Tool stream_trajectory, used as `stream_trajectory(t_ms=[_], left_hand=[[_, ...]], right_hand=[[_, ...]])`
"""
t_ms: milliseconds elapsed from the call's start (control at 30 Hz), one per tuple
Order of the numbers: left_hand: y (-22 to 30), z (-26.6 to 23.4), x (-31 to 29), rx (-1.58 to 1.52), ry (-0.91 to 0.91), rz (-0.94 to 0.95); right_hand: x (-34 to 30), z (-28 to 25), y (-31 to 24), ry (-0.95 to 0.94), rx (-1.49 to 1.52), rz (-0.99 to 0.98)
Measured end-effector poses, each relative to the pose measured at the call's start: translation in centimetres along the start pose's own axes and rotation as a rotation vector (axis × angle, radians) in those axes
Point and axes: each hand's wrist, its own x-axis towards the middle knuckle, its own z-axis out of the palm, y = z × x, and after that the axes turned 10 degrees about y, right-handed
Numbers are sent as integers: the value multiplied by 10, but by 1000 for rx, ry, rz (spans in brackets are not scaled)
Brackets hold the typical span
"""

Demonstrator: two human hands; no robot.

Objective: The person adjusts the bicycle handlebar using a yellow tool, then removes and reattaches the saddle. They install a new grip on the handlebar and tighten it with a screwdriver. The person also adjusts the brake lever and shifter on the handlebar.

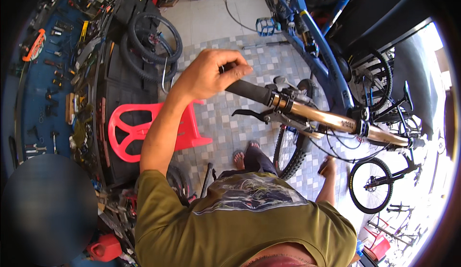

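My left hand (211, 72) is closed, its thumb and fingertips curled together right at the outer end of a black handlebar grip (250, 92). Something dark shows between the fingers, too hidden to name. The grip sits on a gold-brown handlebar (331, 119) that slants down to the right. Under it juts a black brake lever (249, 115), with cables looping below the bar. The bar belongs to a blue bicycle frame (312, 58) with a knobby front tyre (289, 159). Low beside my body, my right hand (328, 167) appears folded, apart from the bar; what it holds, if anything, is unclear.
A red plastic chair (189, 131) stands on the tiled floor left of my feet. Two loose wheels (154, 46) lean by a dark cabinet. Tools hang on a blue wall panel (50, 82). Another bicycle wheel (370, 185) and several bikes stand at right. A blue pedal (266, 27) sticks out ahead.
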Motion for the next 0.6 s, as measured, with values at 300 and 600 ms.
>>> stream_trajectory(t_ms=[300,600], left_hand=[[-26,-3,93,69,-198,200],[-47,25,233,-82,-632,417]], right_hand=[[-67,44,44,-86,-792,-133],[-105,93,49,494,-632,-295]])
